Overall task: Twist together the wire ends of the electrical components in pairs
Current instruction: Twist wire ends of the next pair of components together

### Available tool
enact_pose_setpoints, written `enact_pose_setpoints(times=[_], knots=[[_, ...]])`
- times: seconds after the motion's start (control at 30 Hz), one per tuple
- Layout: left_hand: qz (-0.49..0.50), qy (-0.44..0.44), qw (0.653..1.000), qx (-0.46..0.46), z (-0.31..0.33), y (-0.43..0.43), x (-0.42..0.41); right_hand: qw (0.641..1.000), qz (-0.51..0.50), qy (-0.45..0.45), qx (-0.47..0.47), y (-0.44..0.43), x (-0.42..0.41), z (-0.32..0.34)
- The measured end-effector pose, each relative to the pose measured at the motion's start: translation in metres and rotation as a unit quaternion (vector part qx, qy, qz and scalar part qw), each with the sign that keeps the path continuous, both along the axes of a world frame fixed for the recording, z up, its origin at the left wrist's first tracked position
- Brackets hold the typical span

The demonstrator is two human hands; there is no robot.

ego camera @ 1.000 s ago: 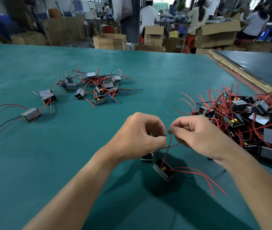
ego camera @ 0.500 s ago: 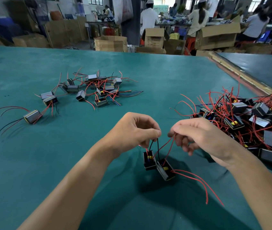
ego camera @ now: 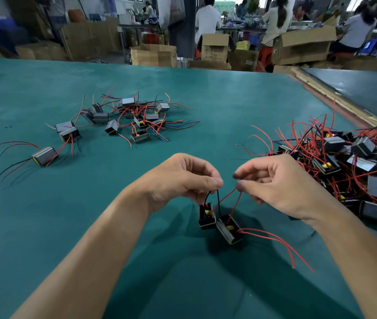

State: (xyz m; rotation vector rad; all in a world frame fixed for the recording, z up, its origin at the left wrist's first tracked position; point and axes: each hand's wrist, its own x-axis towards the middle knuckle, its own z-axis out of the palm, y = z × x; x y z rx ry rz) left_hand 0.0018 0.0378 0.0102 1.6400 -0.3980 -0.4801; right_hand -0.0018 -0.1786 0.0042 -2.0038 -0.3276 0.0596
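Two components (ego camera: 219, 223) sit low between the hands, over the near part of the green table (ego camera: 90, 226); contact with it is unclear. Left hand (ego camera: 182, 178) pinches the black wires (ego camera: 218, 201) with thumb and forefinger, and right hand (ego camera: 281, 187) pinches the red wires (ego camera: 238, 201). A second ago the hands were touching; now they're apart. Probably regripping, so this pair isn't finished yet.

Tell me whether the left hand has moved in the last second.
Yes. The left hand shifted slightly left, toward the lone component far left, opening a gap from the right hand.
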Motion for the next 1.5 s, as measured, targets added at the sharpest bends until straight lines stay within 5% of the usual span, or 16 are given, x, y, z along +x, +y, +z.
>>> enact_pose_setpoints(times=[0.53,1.5], knots=[[0.007,-0.003,1.000,0.006,0.0004,0.0010,0.0008,0.997,0.037,-0.050,0.044,0.0036,-0.0007,0.0003],[-0.037,-0.021,0.999,0.007,0.0011,0.0011,-0.0027,1.000,-0.013,-0.006,-0.007,0.0066,-0.0001,-0.0015]])
